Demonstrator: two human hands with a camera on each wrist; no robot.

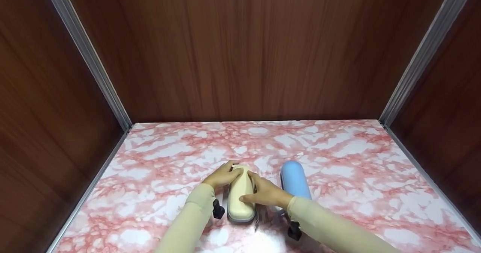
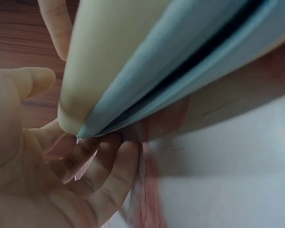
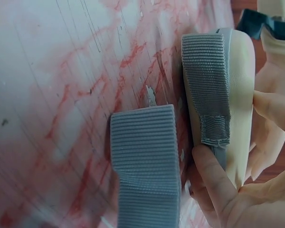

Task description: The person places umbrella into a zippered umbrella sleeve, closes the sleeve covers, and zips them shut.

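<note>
A long cream zip case (image 1: 239,196) with rounded ends lies between both hands, pointing away from me. My left hand (image 1: 221,177) holds its far left end, thumb over the top. In the left wrist view, the bent fingers (image 2: 111,171) reach round the end of the case, beside its grey zip edge (image 2: 147,80). My right hand (image 1: 268,193) grips the right side, thumb on the cream top. The right wrist view shows its fingers (image 3: 213,178) by a grey ribbed strap (image 3: 206,85) on the case's side.
A similar blue case (image 1: 295,179) lies to the right, partly behind my right forearm. Another grey ribbed strap (image 3: 147,156) shows close up in the right wrist view. Brown wood-look panels (image 1: 240,53) enclose the red-and-white marbled table (image 1: 169,155) at the back and sides.
</note>
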